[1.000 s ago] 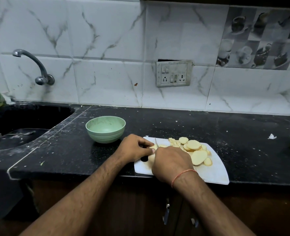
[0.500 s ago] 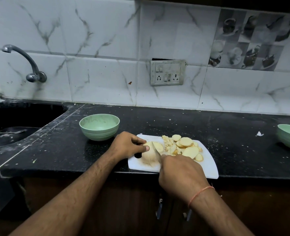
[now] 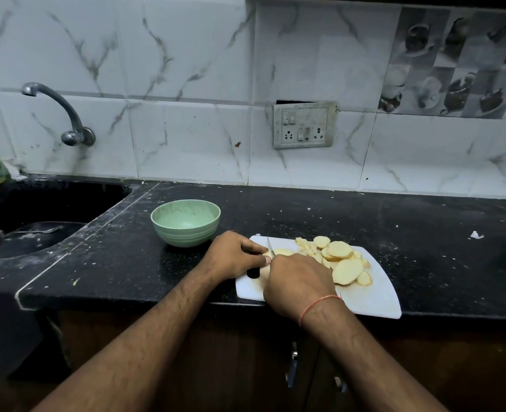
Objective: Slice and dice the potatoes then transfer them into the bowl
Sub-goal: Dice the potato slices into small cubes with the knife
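Slid right hand (image 3: 299, 281) forward over potato (image 3: 281, 251), clenched on knife (image 3: 270, 248); left hand (image 3: 234, 254) pinched potato steady on cutting board (image 3: 373, 298), bowl (image 3: 185, 223) kept close.

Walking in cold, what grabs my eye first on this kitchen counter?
Probably the pale potato slices heaped on the white cutting board at the counter's front edge. Just left of the heap, the right hand works a knife while the left hand steadies a potato. An empty green bowl waits behind them.
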Available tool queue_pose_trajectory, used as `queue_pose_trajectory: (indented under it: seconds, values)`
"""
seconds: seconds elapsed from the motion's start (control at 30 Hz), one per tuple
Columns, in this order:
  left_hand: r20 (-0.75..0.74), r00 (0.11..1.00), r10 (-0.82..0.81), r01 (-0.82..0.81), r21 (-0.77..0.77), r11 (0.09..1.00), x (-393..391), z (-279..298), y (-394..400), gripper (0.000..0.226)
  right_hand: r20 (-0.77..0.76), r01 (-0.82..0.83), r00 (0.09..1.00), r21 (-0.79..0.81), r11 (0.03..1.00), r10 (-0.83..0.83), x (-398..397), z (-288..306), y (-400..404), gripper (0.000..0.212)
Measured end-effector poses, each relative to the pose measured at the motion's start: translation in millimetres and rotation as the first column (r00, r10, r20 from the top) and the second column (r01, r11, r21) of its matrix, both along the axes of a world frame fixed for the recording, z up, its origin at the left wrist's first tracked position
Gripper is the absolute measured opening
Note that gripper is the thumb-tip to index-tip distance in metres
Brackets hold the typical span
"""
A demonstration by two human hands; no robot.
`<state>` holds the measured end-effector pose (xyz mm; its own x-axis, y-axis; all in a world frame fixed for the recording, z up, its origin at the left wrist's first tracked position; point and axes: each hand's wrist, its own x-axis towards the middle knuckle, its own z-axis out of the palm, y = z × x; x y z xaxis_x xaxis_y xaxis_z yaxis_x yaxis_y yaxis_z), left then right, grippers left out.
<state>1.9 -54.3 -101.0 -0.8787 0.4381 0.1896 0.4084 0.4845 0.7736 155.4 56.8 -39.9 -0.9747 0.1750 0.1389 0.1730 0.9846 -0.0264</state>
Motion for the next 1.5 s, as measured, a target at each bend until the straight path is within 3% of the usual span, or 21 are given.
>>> queue_pose_trajectory:
  seconds: [0.37, 0.73, 0.97, 1.3, 1.5]
  values:
    - [-0.013, 0.999, 0.036, -0.036, 0.025, 0.999, 4.2, -1.0, 0.8, 0.026, 0.004, -0.063, 0.998, 0.075, 0.995, 0.063, 47.7, -10.2, 14.0, 0.035]
    - [0.048, 0.999, 0.001, -0.001, 0.014, 1.0, 8.8, 4.1, -3.4, 0.016, -0.048, -0.032, 0.998, -0.045, 0.998, 0.03, 32.8, 12.0, 9.5, 0.005]
    - [0.017, 1.0, 0.004, -0.004, 0.019, 1.0, 6.7, 4.1, -4.7, 0.019, 0.014, -0.033, 0.999, 0.0, 0.999, 0.033, 13.7, 5.6, 1.0, 0.029]
    - [0.088, 0.996, -0.02, 0.01, 0.113, 0.994, 8.4, 4.8, -6.3, 0.016, 0.087, -0.097, 0.992, 0.023, 0.995, 0.094, 18.8, -0.6, 6.3, 0.027]
    - [0.056, 0.998, -0.004, -0.001, 0.105, 0.994, 11.3, 3.0, -4.8, 0.012, 0.072, -0.107, 0.993, 0.136, 0.985, 0.098, 49.2, -4.0, 28.6, 0.039]
